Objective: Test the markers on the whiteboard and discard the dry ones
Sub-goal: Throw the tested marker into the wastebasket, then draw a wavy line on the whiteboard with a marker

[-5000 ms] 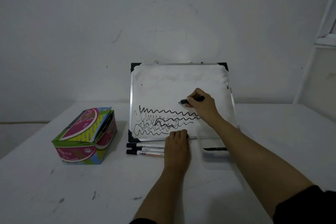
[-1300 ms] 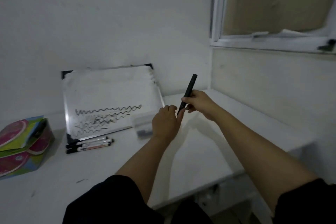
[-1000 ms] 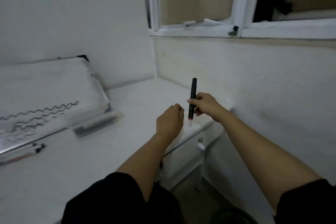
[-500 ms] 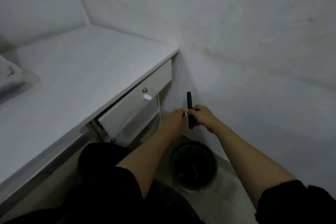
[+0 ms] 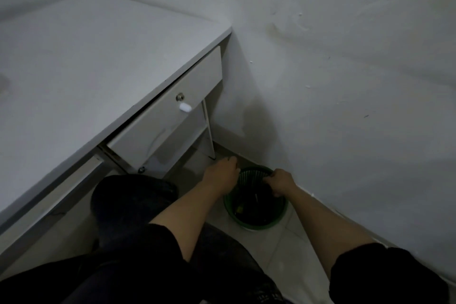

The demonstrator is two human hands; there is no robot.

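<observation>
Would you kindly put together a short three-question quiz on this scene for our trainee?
1. True or false: the left hand and the right hand are both down by the rim of the green basket.
2. The basket stands: A on a chair; B on the floor by the wall; C on a shelf.
3. Fill in: the drawer hangs under the ___ top.
Key: 1 true; 2 B; 3 desk.

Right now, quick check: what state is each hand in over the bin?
Left hand: fingers curled, nothing visible in it.
Right hand: curled above the green bin; whether it holds the marker cannot be told.
</observation>
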